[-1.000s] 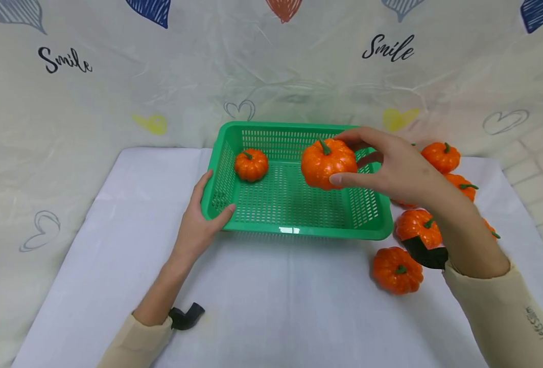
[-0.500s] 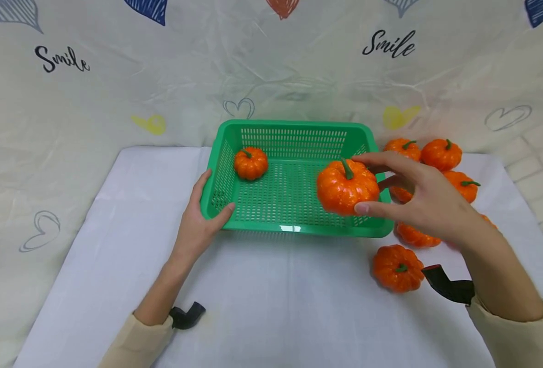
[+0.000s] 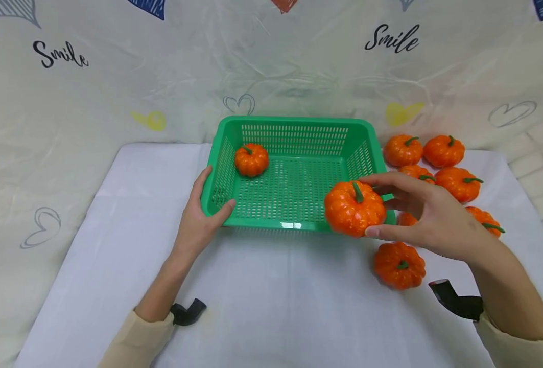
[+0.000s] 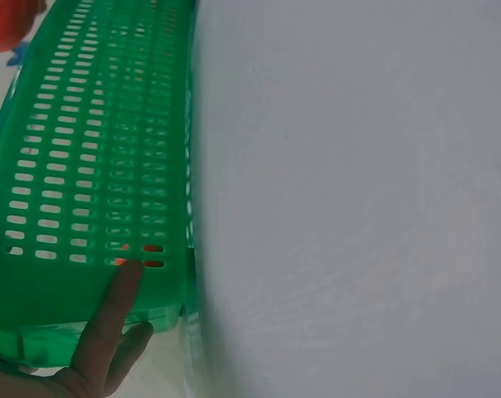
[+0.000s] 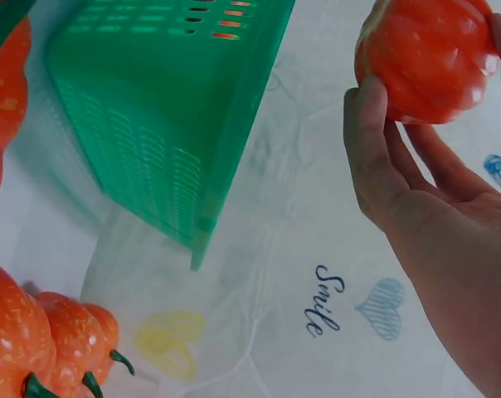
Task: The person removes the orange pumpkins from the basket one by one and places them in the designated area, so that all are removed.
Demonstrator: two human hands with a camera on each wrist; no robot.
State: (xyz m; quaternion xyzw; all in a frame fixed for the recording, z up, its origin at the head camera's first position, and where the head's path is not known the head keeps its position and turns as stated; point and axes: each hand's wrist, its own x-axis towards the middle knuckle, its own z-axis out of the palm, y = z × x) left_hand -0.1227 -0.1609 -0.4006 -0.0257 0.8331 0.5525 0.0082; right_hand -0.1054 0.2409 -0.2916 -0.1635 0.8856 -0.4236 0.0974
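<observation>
My right hand pinches a shiny orange toy pumpkin with a green stem, thumb at its near side and fingers behind. In the head view this pumpkin overlaps the near right corner of the green plastic basket. The right wrist view shows the held pumpkin up beside the basket's rim. My left hand grips the basket's left end at the near corner, thumb over the rim. A smaller pumpkin sits inside the basket at the far left.
Several more pumpkins stand on the white cloth right of the basket, among them a near one and a far one. The white cloth spreads in front. A printed curtain hangs behind the basket.
My right hand has drawn the held pumpkin from over the basket's right half toward me and to the right. My left hand has kept its grip on the basket.
</observation>
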